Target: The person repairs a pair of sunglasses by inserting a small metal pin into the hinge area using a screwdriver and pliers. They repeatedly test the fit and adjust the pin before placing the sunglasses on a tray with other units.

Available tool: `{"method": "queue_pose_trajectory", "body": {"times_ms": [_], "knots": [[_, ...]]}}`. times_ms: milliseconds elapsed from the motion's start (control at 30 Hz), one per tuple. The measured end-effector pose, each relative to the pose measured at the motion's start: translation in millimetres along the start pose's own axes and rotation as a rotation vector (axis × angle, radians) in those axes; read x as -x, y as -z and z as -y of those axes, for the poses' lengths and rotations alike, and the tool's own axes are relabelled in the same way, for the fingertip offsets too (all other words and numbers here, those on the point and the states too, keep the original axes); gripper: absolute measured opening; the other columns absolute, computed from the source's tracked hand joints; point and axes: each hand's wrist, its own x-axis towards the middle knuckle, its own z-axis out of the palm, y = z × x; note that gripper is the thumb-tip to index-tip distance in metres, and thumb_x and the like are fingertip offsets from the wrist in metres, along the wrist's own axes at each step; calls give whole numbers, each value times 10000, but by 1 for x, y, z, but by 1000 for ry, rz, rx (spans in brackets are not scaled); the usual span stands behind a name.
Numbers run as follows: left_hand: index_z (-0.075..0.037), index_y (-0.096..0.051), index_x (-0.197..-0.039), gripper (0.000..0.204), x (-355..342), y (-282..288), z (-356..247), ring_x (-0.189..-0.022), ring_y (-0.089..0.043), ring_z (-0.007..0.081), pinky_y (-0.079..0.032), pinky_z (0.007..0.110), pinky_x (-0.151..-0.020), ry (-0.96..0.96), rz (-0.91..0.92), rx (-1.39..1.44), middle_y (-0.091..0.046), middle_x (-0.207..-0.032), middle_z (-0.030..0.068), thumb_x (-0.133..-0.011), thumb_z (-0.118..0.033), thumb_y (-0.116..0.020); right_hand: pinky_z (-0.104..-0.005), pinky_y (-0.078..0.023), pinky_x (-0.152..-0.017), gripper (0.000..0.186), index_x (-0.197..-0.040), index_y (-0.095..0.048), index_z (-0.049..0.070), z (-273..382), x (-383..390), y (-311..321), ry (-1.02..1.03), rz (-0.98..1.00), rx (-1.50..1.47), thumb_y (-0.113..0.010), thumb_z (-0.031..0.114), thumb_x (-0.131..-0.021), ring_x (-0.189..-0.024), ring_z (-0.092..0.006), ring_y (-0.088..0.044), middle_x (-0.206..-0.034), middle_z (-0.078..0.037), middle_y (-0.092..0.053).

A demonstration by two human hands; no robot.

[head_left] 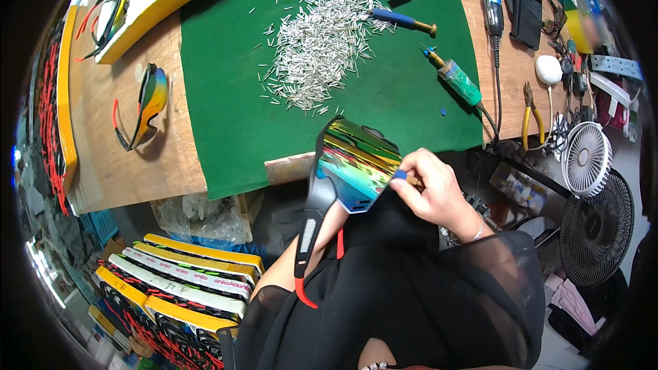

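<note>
Pinches a small blue-and-brass piece (401,175) in the grip of the right hand (436,190) alongside mirrored sunglasses (360,168) by the desk's near edge (171,195), and cannot tell the left hand's grip, hidden behind them.

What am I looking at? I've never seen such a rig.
There's no robot: a person works bare-handed. This one picture comes from the left of two fisheye cameras worn on the head, looking down, so straight edges bend.

The right hand holds a small tool by the edge of the sunglasses. The left forearm runs behind them, so that hand's grip is hidden.

On the green mat lie silvery pins, a blue tool and a green tool.
</note>
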Motion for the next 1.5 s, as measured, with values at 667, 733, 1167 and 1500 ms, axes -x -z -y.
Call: {"method": "queue_pose_trajectory", "body": {"times_ms": [667, 733, 1167, 1500], "knots": [[-30, -550, -817, 236, -1, 2, 9, -433, -362, 45, -270, 189, -402, -63, -27, -63, -542, -613, 26, -912, -208, -427, -301, -456, -540, 272, -913, -517, 20, 2, -1, 3, -29, -28, -43, -678, 137, -726, -561, -222, -544, -666, -82, -529], [-32, -551, -818, 235, -1, 2, 8, -434, -364, 44, -268, 187, -402, -44, -29, -37, -543, -612, 27, -911, -209, -428, -300, -455, -537, 256, -895, -523, 19, 4, 1, 4, -93, -36, -63, -677, 132, -725, -553, -224, -539, -672, -83, -530], [-50, -557, -735, 286, -1, 1, 1, -419, -356, 29, -248, 178, -385, -30, -35, -91, -509, -551, 6, -912, -234, -427, -312, -457, -543, 254, -873, -517, 4, -2, 2, 0, 25, -24, -3, -680, 122, -718, -608, -254, -557, -717, -112, -532], [-47, -559, -776, 246, 1, 1, 3, -440, -372, 33, -260, 174, -390, 11, -39, -40, -534, -608, 8, -908, -219, -441, -319, -453, -534, 96, -787, -565, 1, 10, 1, 0, -74, -57, -26, -588, 93, -798, -598, -261, -574, -678, -125, -560]]}}
